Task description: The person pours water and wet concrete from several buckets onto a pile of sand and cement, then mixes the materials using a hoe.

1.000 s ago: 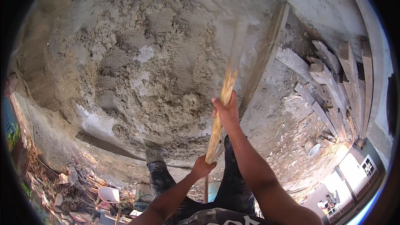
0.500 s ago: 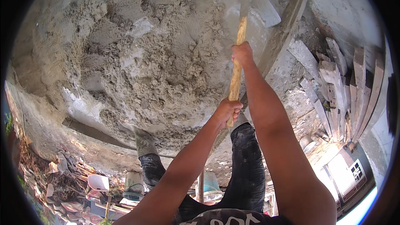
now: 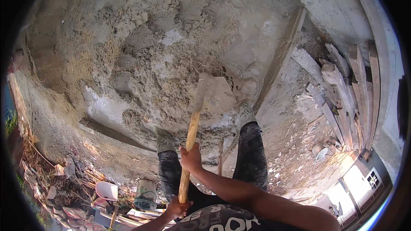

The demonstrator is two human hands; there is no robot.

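Both my hands are closed around the wooden handle of a hoe (image 3: 192,132). My right hand (image 3: 191,157) grips it partway along, and my left hand (image 3: 177,208) holds its lower end close to my body. The broad, cement-coated hoe blade (image 3: 219,94) is at the far end, in the wet grey mortar between and ahead of my boots. Lumpy wet mortar (image 3: 141,70) spreads over the floor before me, with paler watery patches in it.
A wooden board (image 3: 280,57) edges the mortar at right, another board (image 3: 117,133) at near left. Old planks (image 3: 342,90) are piled at right beside a small pot (image 3: 319,151). Near left stand a bucket (image 3: 145,193) and a white-pink container (image 3: 106,191) among debris.
Both hands have drawn the hoe back toward my body and leftward. Its blade has moved from the far right, by the board, to the mortar near my boots.
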